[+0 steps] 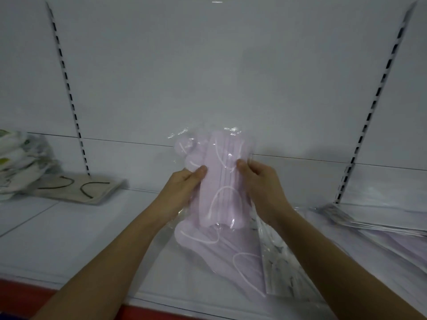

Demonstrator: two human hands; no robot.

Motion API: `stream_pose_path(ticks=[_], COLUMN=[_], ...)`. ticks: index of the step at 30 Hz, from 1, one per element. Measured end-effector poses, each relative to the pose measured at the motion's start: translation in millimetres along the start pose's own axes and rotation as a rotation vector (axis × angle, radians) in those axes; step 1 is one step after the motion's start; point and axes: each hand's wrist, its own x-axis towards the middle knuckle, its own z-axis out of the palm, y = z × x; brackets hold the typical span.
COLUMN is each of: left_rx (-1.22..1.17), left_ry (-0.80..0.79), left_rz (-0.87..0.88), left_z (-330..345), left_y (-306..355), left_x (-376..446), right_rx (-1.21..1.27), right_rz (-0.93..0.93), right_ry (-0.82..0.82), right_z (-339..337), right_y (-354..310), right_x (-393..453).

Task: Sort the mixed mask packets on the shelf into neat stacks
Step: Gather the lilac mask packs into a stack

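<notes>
Item: lilac mask packet, clear film sleeve, white ear loops showing. I hold it upright above the shelf, my left hand and right hand each pinching 1 long edge. Likely light, floppy, slippery; best gripped at both edges. More lilac packets lie below my hands.

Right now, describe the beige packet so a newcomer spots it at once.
Look along the white shelf to its left end, beside the leaning pile of leaf-print packets. The beige packet lies flat there, the only one with dark ear loops.
</notes>
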Motion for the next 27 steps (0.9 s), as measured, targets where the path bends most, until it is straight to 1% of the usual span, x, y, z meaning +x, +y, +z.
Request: stream_pose_path(ticks=[1,3,4,5,7,8,9,11,14,16,18,23,25,27], left_rx=[0.000,-0.041,-0.075,-0.104,-0.148,-0.166,-0.184,-0.166,-0.087,-0.006,-0.012,0.075,0.052,-0.025], left_ry=[0.027,0.072,0.091,0.109,0.120,0.109,0.095,0.087,0.054,-0.009,-0.058,-0.028,-0.003,0.035], left_rz=[0.022,0.037,0.049,0.049,0.041,0.039,0.044,0.039,0.014,0.019,0.036,0.129,0.144,0.100], left_z=[-1.9,-6.6,-9.9,-12.0,-13.8,-13.8,-11.5,-7.4,-7.0,-6.2,-6.1,-4.9,-6.5,-7.8], left_y=[-3.0,-4.2,-3.5,-2.1,-0.2,-0.4,1.3,2.7,-2.8,-2.6,-1.1,-2.7,-1.7,-0.4], left_x=[0.6,3.9,4.8,5.9,8.6,9.7,7.7,4.3,4.1,0.9,-1.0,-2.4,-2.1,-0.6], right_rx=[-0.025,-0.018,0.046,0.159,0.420,0.480,0.467,0.357,0.078,-0.084,-0.112,-0.096,-0.106,-0.029], right_rz=[-0.043,-0.105,-0.101,-0.087,-0.024,-0.001,-0.005,-0.084,-0.167,-0.181,-0.145,-0.069,-0.096,-0.148], right_ry=[0.049,0.211,0.278,0.304,0.212,0.140,0.076,-0.072,-0.358,-0.430,-0.430,-0.435,-0.352,-0.177], right_z=[-4.5,-20.3,-31.4,-42.3,-55.8,-57.0,-55.2,-46.6,-29.8,-23.3,-22.4,-26.6,-28.1,-31.2], right_y=[-2.7,-9.0,-12.3,-15.3,-18.4,-19.2,-18.3,-15.4,-13.8,-12.7,-12.1,-9.0,-8.4,-12.6], right_x=[3.1,13.7,19.1,22.9,24.9,23.4,22.6,19.8,9.6,4.8,4.1,3.2,3.7,6.9])
